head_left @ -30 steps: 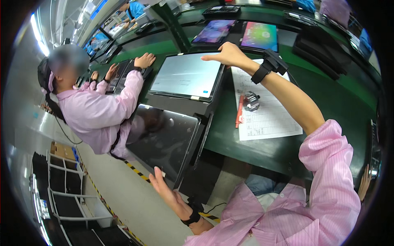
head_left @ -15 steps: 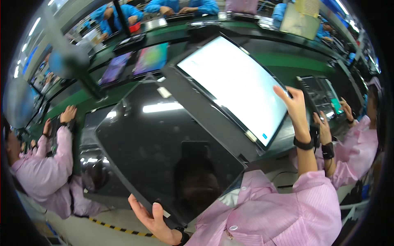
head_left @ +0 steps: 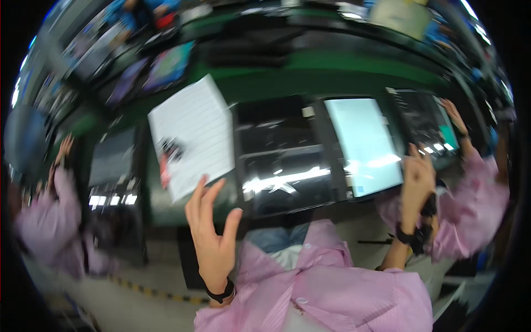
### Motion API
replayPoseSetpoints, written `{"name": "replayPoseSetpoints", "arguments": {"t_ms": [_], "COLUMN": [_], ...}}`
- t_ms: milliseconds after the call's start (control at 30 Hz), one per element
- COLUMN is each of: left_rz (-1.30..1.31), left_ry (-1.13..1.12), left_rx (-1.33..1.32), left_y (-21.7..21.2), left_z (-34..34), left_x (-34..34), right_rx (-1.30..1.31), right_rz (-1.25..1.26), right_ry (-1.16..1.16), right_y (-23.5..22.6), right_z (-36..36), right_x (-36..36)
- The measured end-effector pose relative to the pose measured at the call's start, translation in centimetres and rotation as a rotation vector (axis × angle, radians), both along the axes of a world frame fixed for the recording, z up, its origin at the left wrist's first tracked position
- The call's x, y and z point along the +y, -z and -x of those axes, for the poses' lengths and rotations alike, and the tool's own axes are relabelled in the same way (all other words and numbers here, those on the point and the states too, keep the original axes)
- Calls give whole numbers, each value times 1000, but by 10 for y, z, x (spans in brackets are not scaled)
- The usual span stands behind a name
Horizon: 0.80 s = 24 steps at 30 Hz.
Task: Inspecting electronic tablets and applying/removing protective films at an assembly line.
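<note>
My left hand (head_left: 212,229) is raised with fingers spread, holding nothing, just below the near edge of a white paper sheet (head_left: 193,133) on the green bench. My right hand (head_left: 417,177) is up by the lower right corner of a lit white display panel (head_left: 365,144), fingers apart; contact with the panel cannot be told. Between the hands lies a dark glossy panel (head_left: 279,155) that reflects the ceiling lights. Both wrists carry black straps. The picture is motion-blurred.
A person in pink at the left (head_left: 50,221) reaches toward a dark panel (head_left: 113,166). Another in pink at the right (head_left: 475,188) has a hand on a dark screen (head_left: 423,124). A red pen and a small dark item (head_left: 168,155) lie on the paper.
The view has swung back level over the bench. My left hand rose from low at my side to chest height. My right hand came off the lit panel's upper edge and sits by its lower corner.
</note>
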<state>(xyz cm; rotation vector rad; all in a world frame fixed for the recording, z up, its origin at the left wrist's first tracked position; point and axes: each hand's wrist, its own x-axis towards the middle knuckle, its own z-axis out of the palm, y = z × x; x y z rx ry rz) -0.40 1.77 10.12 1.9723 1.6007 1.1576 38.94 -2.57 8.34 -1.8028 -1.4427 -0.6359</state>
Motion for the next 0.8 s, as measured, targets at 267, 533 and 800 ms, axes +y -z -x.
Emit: {"name": "replayPoseSetpoints", "arguments": {"t_ms": [267, 533, 800], "left_rz": [948, 1010, 1337], "left_ry": [60, -1099, -822], "left_rx": [-676, -554, -378], "left_y": [160, 549, 683], "left_z": [147, 261, 273], "left_x": [-134, -345, -414], "right_rx": [491, 290, 185], "right_rz": [-242, 46, 106], "right_ry": [-424, -578, -450], "right_y": [11, -3, -31], "right_z": [36, 72, 73], "right_x": [24, 39, -32]}}
